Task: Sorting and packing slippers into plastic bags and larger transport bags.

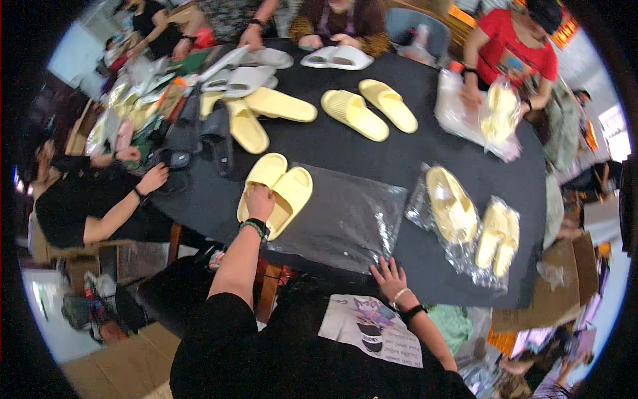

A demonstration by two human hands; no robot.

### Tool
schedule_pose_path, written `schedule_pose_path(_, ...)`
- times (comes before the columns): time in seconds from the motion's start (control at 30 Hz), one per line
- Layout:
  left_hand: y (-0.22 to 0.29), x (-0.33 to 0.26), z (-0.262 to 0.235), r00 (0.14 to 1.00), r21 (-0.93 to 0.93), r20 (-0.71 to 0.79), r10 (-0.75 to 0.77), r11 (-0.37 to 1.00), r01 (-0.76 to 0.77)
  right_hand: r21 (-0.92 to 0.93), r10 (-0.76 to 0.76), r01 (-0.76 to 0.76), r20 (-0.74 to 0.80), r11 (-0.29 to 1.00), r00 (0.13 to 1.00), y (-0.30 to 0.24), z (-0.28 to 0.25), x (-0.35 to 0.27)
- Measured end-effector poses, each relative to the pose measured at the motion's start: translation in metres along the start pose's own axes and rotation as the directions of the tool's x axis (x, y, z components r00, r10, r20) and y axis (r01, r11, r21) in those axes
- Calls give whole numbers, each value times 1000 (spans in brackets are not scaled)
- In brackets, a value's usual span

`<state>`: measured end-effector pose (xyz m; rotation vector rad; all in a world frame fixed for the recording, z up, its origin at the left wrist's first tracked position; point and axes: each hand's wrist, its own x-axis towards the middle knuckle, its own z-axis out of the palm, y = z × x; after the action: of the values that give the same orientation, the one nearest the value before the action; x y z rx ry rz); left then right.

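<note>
A pair of pale yellow slippers (292, 193) lies side by side on the dark table, toes pointing away from me. My left hand (260, 201) is closed on the pair, its fingers curled in where the two slippers meet. Just right of them a clear plastic bag (342, 216) is spread flat, and the slippers overlap its left end. My right hand (391, 278) rests at the bag's near right corner with its fingers spread, holding nothing. Further right lie bagged yellow slippers (452, 206) and another bagged pair (497, 239).
Loose yellow slippers (355, 114), white slippers (337, 57) and black slippers (216, 130) lie across the black table (312, 143). At the far right a person in red (508, 50) handles a bagged pair. Another person's hand (154, 178) touches black slippers at left. A cardboard box (551, 279) stands right.
</note>
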<state>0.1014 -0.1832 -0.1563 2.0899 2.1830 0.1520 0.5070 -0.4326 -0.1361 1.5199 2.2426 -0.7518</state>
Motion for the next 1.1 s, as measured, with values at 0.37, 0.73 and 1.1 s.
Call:
schedule_pose_path(0.37,-99,-6,-109,946,-29,-283,-158,987,156,-17,44,-44,19,999,999,10,22,7)
schedule_pose_path(0.73,-124,167,-135,777,-401,-562,-282,915,42,-10,142,-143,-55,990,988,13,46,-8)
schedule_pose_path(1.1,-189,176,-27,918,-599,132,-373,708,374,216,48,-38,-42,976,998,10,-29,-5)
